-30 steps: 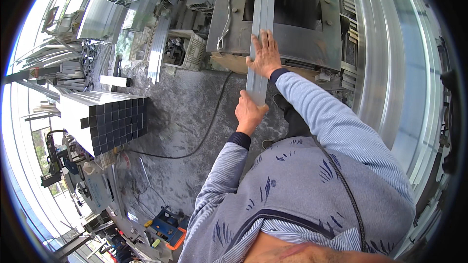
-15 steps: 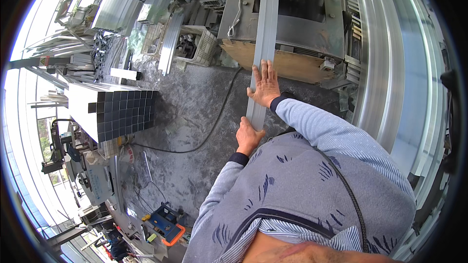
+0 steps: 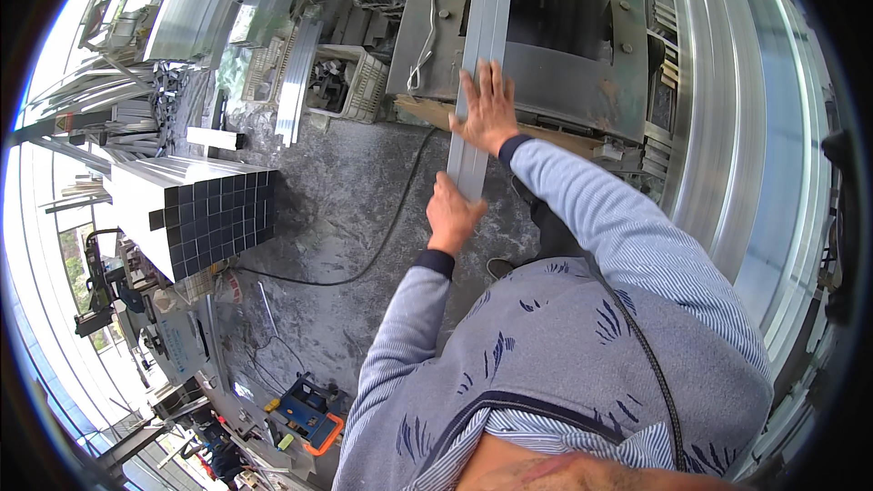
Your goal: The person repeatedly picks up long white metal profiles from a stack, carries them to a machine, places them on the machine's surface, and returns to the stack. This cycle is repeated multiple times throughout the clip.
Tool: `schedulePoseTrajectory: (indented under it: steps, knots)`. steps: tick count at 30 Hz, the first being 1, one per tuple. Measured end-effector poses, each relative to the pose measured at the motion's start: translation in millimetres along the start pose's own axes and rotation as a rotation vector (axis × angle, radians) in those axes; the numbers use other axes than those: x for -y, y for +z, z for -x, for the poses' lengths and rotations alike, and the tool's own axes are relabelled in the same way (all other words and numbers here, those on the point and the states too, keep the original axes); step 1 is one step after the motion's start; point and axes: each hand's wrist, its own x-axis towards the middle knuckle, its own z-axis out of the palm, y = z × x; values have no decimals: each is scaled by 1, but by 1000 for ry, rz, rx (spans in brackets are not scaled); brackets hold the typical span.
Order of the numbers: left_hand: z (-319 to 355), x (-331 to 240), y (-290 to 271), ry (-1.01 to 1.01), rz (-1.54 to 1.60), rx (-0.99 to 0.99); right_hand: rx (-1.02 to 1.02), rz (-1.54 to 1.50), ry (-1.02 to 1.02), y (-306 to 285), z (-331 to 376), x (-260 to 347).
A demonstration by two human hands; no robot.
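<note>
Long silver-grey grooved metal profile (image 3: 486,18) held at its near end

Its long axis runs away from the person (image 3: 564,345), leaning slightly right, over a grey metal-topped box (image 3: 568,82) and past the view's upper edge. The left hand (image 3: 453,215) is closed around the near end; the right hand (image 3: 489,118) lies spread wide on top. Whether profile and box touch, I cannot tell.

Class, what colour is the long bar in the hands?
The long bar is silver-grey, seen in the head view.

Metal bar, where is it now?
In the head view, just right of centre: the metal bar runs from the top edge under the right hand to the left hand.
</note>
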Motion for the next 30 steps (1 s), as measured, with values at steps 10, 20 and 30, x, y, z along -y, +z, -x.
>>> schedulePoseTrajectory:
  steps: [10, 20, 30]
  knots:
    - [-176, -146, -33, 68, -11, 32, 81, 393, 129, -29, -194, -120]
    - [-53, -79, 8, 42, 65, 61, 105, 212, 108, -43, -56, -63]
    - [88, 16, 21, -16, 43, 109, 143, 119, 72, -36, 93, 22]
